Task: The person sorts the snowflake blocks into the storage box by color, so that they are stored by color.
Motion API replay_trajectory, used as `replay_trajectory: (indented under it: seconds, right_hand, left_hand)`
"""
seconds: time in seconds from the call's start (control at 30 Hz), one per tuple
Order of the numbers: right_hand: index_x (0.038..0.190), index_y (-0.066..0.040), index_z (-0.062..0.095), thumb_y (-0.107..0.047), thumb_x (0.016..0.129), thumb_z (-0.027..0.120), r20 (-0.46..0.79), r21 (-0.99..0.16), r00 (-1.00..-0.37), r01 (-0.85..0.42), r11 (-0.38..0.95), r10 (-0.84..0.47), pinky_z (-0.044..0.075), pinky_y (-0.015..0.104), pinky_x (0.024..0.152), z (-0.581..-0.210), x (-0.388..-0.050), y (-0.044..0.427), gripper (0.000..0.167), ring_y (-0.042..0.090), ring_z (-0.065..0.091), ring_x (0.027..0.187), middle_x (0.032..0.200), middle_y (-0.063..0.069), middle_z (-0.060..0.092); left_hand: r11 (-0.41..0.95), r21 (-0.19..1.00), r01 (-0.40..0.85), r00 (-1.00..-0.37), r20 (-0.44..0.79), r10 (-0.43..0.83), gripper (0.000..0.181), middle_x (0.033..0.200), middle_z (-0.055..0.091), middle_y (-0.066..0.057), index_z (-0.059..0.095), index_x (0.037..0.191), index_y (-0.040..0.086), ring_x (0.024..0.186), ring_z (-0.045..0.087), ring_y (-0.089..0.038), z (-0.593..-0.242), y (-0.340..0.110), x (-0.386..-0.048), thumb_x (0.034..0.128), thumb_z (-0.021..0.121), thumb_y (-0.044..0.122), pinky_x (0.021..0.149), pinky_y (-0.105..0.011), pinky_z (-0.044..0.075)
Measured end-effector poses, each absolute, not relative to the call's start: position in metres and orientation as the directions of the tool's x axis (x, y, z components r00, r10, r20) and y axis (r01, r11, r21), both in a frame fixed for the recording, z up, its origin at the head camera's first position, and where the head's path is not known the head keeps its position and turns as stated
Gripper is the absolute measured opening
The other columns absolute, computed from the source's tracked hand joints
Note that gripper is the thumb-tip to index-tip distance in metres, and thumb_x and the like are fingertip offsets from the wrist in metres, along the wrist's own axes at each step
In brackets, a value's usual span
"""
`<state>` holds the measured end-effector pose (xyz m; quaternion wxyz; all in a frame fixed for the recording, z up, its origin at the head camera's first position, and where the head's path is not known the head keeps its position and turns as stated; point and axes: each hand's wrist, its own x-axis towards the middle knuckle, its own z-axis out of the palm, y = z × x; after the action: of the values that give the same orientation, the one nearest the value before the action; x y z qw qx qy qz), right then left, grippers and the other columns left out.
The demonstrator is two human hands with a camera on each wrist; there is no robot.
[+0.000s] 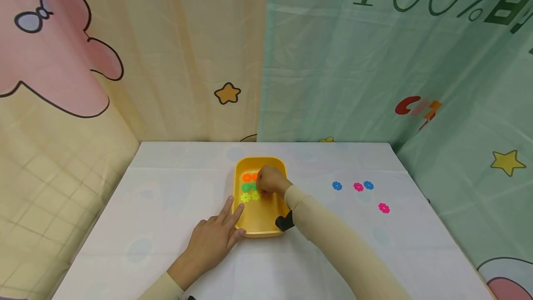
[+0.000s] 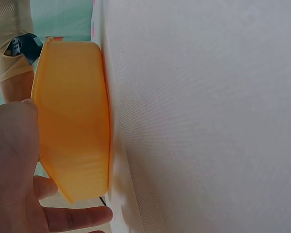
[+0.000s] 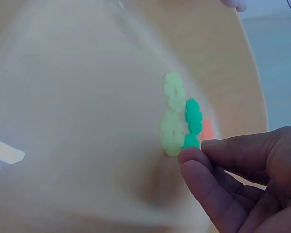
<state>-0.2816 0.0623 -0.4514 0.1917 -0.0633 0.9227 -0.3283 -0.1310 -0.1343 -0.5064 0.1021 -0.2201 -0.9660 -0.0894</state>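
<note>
A yellow tray (image 1: 258,228) lies on the table. Inside, at its left, small flower-shaped pieces form rows: an orange pair (image 1: 247,178), a green pair (image 1: 246,187) and a yellow pair (image 1: 245,197). My right hand (image 1: 271,180) reaches into the tray and covers part of the right-hand pieces. In the right wrist view its thumb and index finger pinch the nearer green flower-shaped piece (image 3: 190,141), beside the yellow ones (image 3: 172,133). My left hand (image 1: 213,240) rests against the tray's near left rim, fingers spread and mostly straight; its thumb touches the tray's wall (image 2: 75,116).
Right of the tray, blue flower-shaped pieces (image 1: 337,185) and pink ones (image 1: 384,208) lie scattered on the white table (image 1: 166,189). Printed curtains (image 1: 200,50) hang behind and beside the table. A dark band (image 1: 285,221) sits at the right wrist.
</note>
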Motion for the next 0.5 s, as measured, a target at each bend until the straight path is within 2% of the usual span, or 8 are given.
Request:
replay_trajectory:
  seconds: [0.23, 0.4, 0.5]
  right_hand:
    - [0.09, 0.004, 0.068, 0.002, 0.092, 0.066, -0.284, -0.774, -0.916, 0.046, 0.632, -0.282, 0.061, 0.032, 0.065, -0.436, -0.282, 0.069, 0.004, 0.021, 0.068, 0.063, 0.074, 0.009, 0.064]
    - [0.105, 0.011, 0.069, 0.002, 0.093, 0.068, -0.262, -0.84, -0.919, 0.067, 0.539, -0.294, 0.062, 0.039, 0.073, -0.426, -0.282, 0.081, 0.015, 0.038, 0.073, 0.078, 0.083, 0.014, 0.067]
    - [0.105, 0.01, 0.069, 0.0, 0.094, 0.068, -0.255, -0.849, -0.922, 0.07, 0.523, -0.291, 0.061, 0.044, 0.078, -0.422, -0.282, 0.091, 0.015, 0.042, 0.072, 0.085, 0.084, 0.015, 0.068]
  left_hand:
    - [0.886, 0.117, 0.449, -0.878, 0.244, 0.413, 0.063, 0.165, 0.031, -0.012, 0.041, 0.158, 0.023, 0.101, 0.071, -0.034, -0.507, -0.135, -0.132, 0.1046, 0.043, 0.058, 0.072, -0.05, 0.054]
    - [0.886, 0.124, 0.447, -0.882, 0.229, 0.413, 0.064, 0.166, 0.03, -0.012, 0.04, 0.158, 0.023, 0.102, 0.071, -0.034, -0.506, -0.135, -0.132, 0.1046, 0.042, 0.058, 0.072, -0.049, 0.055]
    - [0.887, 0.126, 0.445, -0.884, 0.221, 0.412, 0.064, 0.166, 0.029, -0.012, 0.039, 0.158, 0.023, 0.101, 0.071, -0.034, -0.505, -0.135, -0.131, 0.1047, 0.042, 0.059, 0.073, -0.049, 0.055]
